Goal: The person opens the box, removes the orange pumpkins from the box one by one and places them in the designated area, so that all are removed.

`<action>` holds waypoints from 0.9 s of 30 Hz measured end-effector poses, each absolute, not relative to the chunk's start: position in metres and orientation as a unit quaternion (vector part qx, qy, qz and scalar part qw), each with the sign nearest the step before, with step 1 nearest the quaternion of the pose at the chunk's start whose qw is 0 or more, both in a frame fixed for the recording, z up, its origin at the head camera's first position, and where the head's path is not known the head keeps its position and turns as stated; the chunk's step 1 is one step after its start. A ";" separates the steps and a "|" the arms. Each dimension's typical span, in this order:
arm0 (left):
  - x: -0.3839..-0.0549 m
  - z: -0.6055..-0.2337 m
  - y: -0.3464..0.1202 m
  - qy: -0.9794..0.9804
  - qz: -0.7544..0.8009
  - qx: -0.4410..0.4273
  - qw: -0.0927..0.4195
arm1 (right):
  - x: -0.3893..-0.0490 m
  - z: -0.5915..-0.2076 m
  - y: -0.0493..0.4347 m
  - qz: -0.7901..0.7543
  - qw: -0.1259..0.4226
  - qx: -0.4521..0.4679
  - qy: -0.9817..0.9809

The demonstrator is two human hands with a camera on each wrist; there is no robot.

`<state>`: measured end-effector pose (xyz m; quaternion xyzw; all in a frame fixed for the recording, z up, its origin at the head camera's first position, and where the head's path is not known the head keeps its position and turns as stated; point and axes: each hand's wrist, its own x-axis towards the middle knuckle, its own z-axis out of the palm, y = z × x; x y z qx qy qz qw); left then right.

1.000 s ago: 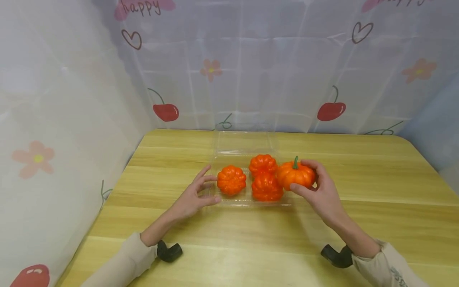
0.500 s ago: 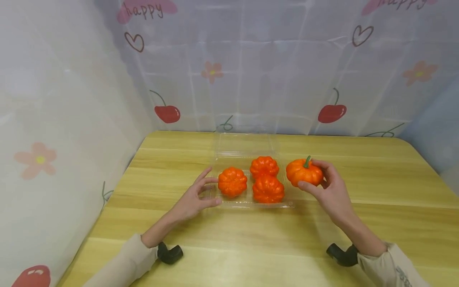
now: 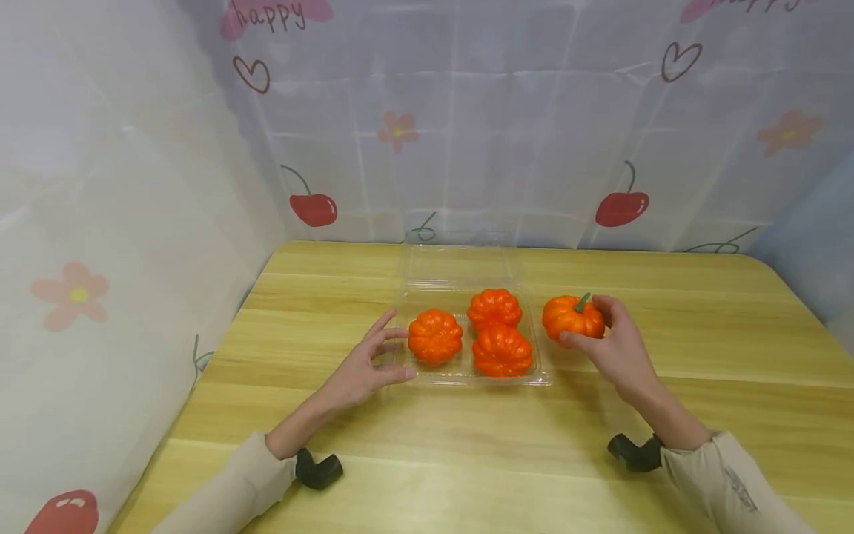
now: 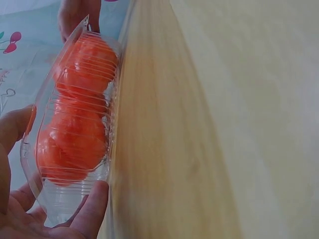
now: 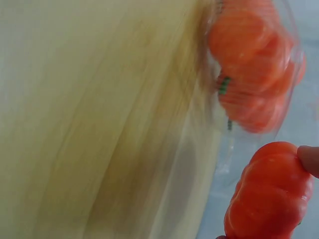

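Note:
A clear plastic clamshell box point(image 3: 454, 380) lies on the table with its lid point(image 3: 460, 263) folded back. Three small orange pumpkins sit in it: one at the left point(image 3: 435, 337), one at the back right point(image 3: 494, 309) and one at the front right point(image 3: 502, 351). My left hand point(image 3: 363, 371) rests at the box's left side, fingers spread along the wall, as the left wrist view also shows. To the right of the box, my right hand point(image 3: 617, 352) grips another pumpkin point(image 3: 570, 317) with a green stem, thumb in front and fingers behind. In the right wrist view this pumpkin point(image 5: 269, 194) is apart from the box.
The light wooden table point(image 3: 467, 460) extends on both sides of the box. A patterned cloth point(image 3: 480, 148) hangs behind it, and another stretch covers the left side. Black curved pieces point(image 3: 319, 471) sit at both sleeve cuffs.
My right hand has carried its pumpkin to the right, away from the box, and slightly lower at the end. The left hand has stayed at the box's left side.

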<state>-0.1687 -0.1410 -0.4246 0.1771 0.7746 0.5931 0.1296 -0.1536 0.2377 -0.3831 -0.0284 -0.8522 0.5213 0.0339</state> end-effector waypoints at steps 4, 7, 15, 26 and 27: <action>-0.169 -0.424 -0.140 0.776 0.591 0.179 0.130 | -0.161 -0.389 0.244 0.507 0.027 -0.027 -0.861; -0.169 -0.425 -0.140 0.776 0.590 0.181 0.130 | -0.165 -0.394 0.248 0.487 0.035 -0.023 -0.872; -0.170 -0.427 -0.142 0.776 0.591 0.177 0.132 | -0.176 -0.403 0.257 0.474 0.037 -0.019 -0.880; -0.169 -0.426 -0.142 0.780 0.587 0.174 0.129 | -0.183 -0.414 0.261 0.456 0.017 -0.003 -0.890; -0.169 -0.426 -0.142 0.780 0.587 0.173 0.129 | -0.183 -0.414 0.261 0.455 0.016 -0.002 -0.890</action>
